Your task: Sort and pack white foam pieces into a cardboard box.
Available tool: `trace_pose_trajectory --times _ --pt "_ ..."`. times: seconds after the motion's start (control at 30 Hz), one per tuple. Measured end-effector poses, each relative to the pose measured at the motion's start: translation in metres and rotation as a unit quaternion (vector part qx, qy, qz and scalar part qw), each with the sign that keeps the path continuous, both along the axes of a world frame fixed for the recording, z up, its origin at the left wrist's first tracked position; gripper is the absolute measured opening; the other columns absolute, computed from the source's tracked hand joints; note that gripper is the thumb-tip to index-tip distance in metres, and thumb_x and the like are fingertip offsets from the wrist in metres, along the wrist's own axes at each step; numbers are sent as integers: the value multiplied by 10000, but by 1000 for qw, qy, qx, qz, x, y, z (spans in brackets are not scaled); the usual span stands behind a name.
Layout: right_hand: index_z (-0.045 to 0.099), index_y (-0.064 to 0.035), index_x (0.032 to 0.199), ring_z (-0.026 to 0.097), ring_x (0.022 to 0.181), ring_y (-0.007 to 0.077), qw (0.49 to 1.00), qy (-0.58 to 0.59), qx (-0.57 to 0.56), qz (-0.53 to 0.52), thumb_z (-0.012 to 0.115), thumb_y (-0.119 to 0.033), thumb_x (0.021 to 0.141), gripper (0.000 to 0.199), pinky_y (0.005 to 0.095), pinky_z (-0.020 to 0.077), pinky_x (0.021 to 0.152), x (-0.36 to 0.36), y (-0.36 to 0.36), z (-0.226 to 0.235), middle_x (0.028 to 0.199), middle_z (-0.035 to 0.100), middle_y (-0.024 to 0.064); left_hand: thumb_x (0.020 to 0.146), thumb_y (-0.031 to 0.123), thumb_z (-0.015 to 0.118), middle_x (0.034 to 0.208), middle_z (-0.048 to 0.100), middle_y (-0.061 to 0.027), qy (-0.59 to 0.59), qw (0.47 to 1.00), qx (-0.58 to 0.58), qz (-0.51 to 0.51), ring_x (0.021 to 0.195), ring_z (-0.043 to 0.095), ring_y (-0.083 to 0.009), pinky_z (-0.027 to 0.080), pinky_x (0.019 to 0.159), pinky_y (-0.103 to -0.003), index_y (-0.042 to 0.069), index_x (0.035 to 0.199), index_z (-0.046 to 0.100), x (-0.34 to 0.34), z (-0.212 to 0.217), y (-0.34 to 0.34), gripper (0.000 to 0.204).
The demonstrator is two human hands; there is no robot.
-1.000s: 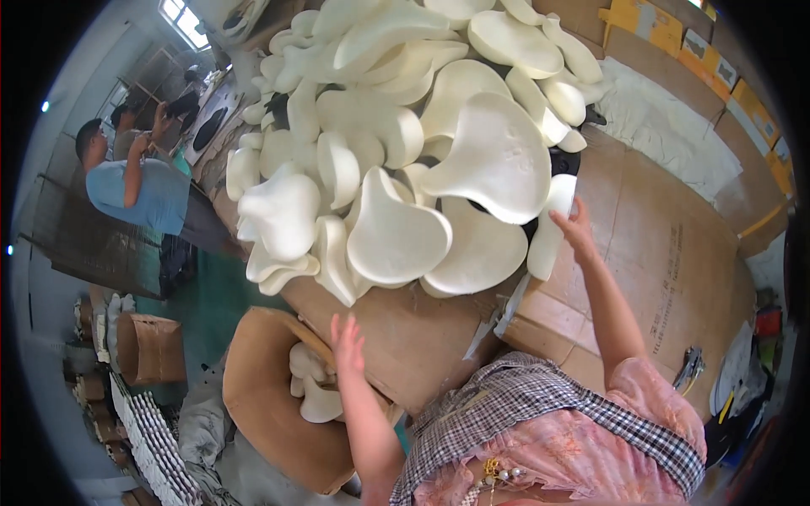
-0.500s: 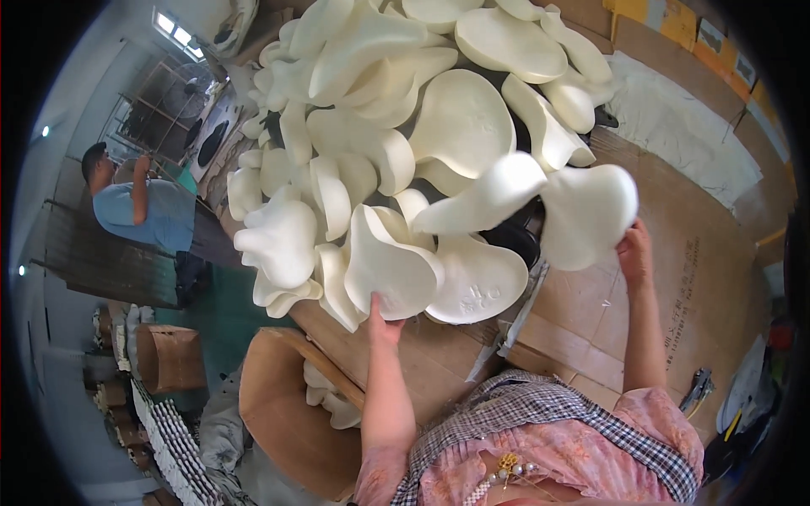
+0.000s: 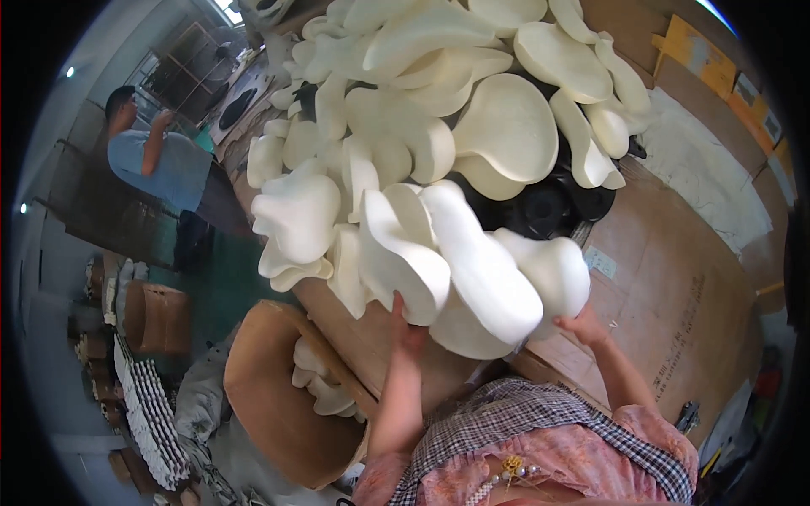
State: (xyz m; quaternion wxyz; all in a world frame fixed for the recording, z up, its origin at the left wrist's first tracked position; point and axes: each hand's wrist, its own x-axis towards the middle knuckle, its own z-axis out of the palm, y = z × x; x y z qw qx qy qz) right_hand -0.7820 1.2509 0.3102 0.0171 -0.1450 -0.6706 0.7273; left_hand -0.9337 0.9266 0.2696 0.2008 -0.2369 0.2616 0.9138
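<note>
Slanting, the long white piece [image 3: 485, 270] points lower right (broad end first).

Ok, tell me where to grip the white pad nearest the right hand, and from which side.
The white pad is probably best gripped by its rounded right edge, coming from the right; the longer pad covers its left side.

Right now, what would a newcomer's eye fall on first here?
First, the large heap of cream-coloured, curved pieces across the upper middle, with black pieces showing at its right side. Then the open brown cardboard box at lower left, and a person in blue at upper left.
</note>
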Motion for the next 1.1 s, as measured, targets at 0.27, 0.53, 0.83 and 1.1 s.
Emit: trace_pose_trajectory --times 0.27,0.53,0.83,1.1 --pt "429 -35 1277 526 1095 208 968 85 -98 213 779 -157 656 724 374 410 950 -15 -111 49 1195 550 98 924 302 458 1239 498 -147 123 979 -147 76 1103 519 -307 451 929 -439 14 1312 359 64 100 -65 493" --pt "102 -35 1413 388 1230 266 842 109 -86 522 726 -322 745 958 364 377 979 -78 -292 77 1366 334 191 853 515 403 1384 339 -177 148 922 -127 335 1246 375 -358 336 1011 -515 69 1375 297 145 118 -253 695" --pt "445 19 1202 473 1053 356 869 217 425 -131 747 -229 671 659 416 391 897 -191 -154 17 1113 520 201 863 416 503 1357 363 -180 -83 852 -304 418 1256 363 -294 343 994 -407 9 1299 376 143 52 -274 610" --pt "326 15 1319 467 1095 387 896 -104 425 -81 761 -443 611 948 436 394 926 -224 -115 -36 1202 496 243 636 408 739 1337 369 -143 -195 387 -898 76 1227 364 -323 345 969 -459 127 1301 393 -4 15 -205 801"
